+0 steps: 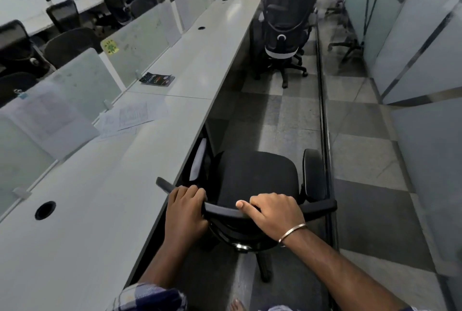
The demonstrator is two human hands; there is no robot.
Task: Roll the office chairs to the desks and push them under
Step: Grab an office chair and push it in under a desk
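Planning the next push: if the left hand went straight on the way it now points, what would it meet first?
Probably the desk edge. The left hand grips the backrest rim of the chair pointing forward along that edge; depth is unclear, so it might pass alongside.

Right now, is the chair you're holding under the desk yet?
Not yet: the chair's seat is out in the aisle, only its left armrest under the desk edge.
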